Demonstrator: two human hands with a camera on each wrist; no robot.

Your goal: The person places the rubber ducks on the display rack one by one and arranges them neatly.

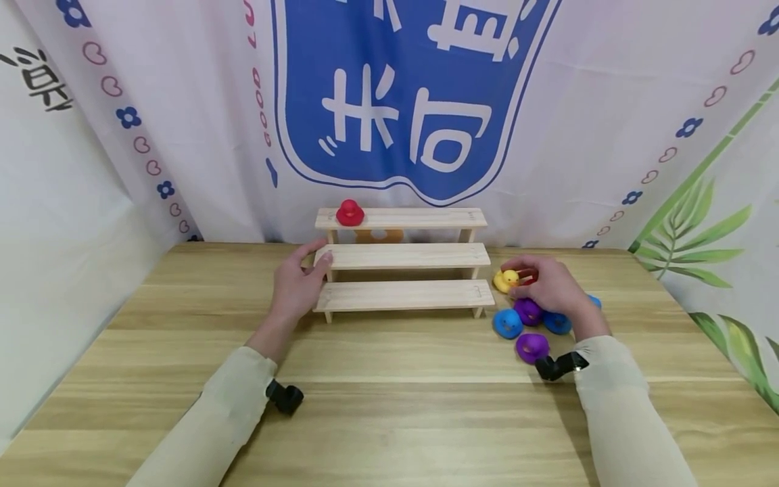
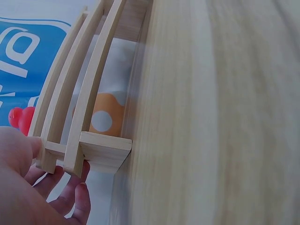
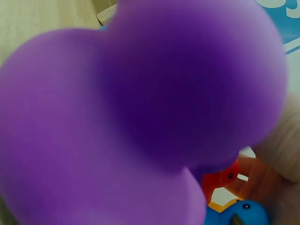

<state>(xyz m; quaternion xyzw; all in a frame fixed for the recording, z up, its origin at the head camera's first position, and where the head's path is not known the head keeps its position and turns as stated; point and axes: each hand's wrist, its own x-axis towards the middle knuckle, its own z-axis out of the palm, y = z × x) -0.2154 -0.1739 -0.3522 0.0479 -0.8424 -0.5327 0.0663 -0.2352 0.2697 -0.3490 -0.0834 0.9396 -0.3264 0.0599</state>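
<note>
A three-tier wooden stand stands at the back of the table. My left hand grips its left end, thumb by the middle board and fingers curled behind the board ends. On the top board sits a red rubber duck. Right of the stand, my right hand curls its fingers around another red rubber duck, mostly hidden by the hand. Against those fingertips lies a yellow rubber duck. A purple duck fills most of the right wrist view.
Around the right hand lie a blue duck, a second blue duck and two purple ducks, one in front. Behind the stand hangs a printed curtain. The wooden table extends toward me.
</note>
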